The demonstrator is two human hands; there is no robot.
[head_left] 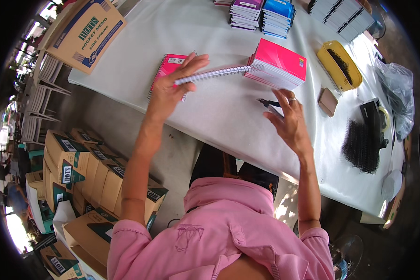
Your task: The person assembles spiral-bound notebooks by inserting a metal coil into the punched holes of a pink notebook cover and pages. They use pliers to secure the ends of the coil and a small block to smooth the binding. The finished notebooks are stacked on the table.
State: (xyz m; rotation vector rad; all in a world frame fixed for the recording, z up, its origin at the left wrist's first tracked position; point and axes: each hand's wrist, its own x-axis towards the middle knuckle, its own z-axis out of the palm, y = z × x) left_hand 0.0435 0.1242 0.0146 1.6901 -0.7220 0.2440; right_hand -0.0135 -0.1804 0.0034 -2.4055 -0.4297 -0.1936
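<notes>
One pink coil-bound notebook [159, 77] seems done; left grip [169, 87] pinches another [214, 73]; right grip [292, 122], near black metal pliers [266, 102], unclear; pink-covered stack [281, 58] seemingly remains.

"What furniture is there?"
"A worktop [214, 109] under a smooth white cover. At far left, stacked white chairs [38, 114]."
"And the floor [175, 161]?"
"Grey, with dappled bright patches [285, 205] beyond the worktop's near edge."
"The light?"
"White glare [17, 233] along the left edge; darker at right."
</notes>
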